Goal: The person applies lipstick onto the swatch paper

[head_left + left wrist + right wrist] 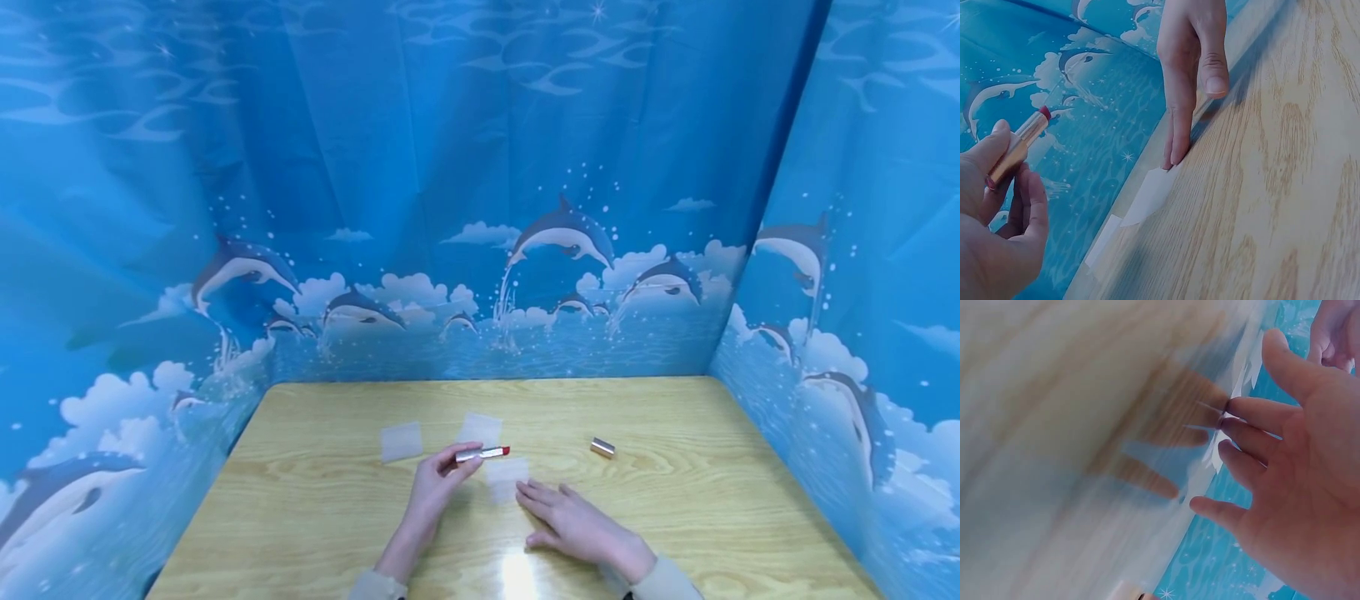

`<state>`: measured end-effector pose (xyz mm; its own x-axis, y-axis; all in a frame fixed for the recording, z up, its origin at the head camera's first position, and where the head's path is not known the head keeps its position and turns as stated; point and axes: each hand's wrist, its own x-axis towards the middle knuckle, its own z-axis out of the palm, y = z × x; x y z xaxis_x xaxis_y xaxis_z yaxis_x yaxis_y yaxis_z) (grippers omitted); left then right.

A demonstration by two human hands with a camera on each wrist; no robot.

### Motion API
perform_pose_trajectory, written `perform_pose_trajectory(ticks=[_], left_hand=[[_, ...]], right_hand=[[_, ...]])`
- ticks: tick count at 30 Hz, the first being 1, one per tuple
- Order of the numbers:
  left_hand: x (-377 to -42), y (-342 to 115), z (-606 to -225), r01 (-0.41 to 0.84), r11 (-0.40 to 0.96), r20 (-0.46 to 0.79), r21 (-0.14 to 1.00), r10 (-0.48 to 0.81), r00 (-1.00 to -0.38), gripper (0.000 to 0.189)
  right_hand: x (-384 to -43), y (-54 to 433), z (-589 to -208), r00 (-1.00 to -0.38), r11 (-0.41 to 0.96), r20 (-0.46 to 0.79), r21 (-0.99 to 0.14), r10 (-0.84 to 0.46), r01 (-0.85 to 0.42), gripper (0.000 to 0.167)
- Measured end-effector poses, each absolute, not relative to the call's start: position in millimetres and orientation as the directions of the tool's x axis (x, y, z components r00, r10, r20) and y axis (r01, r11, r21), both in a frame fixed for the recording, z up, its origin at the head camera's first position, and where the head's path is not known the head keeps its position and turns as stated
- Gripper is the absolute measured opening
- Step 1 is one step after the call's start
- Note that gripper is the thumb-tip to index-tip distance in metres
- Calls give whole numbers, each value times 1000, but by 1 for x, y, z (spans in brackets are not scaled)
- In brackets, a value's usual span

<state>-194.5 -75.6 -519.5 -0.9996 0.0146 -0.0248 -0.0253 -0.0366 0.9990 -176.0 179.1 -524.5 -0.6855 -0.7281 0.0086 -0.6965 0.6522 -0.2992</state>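
Observation:
My left hand (433, 487) holds a lipstick (483, 454) between thumb and fingers, its red tip bared and aimed to the right. In the left wrist view the lipstick (1025, 137) shows a shiny metallic tube, raised above the table. My right hand (573, 521) lies low over the table with its fingers extended. Its fingertips are at the right edge of a thin whitish square sheet (506, 481). In the right wrist view the right hand (1291, 469) has its fingers spread and nothing in the palm.
Two more thin whitish squares lie behind: a left sheet (401, 442) and a middle sheet (480, 428). A metallic lipstick cap (602, 447) lies on its side to the right. The wood-grain table (300, 517) meets blue dolphin-print curtains (450, 208) at its back and sides.

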Motion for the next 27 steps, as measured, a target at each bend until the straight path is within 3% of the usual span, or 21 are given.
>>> perform_pose_trajectory(ticks=[12,18,27], left_hand=[[-199,-71,-517,-27,-108,-28,994,-11,-1000,47],[-202,-68,-519,-19,-144,-21,989,-14,-1000,39],[-207,-64,-523,22,-61,20,998,-36,-999,36]], right_hand=[[-167,175,-526,-680,649,18,-279,-733,-708,74],[-165,171,-526,-674,649,39,-233,-738,-724,72],[-163,167,-525,-703,684,22,-212,-711,-698,74]])
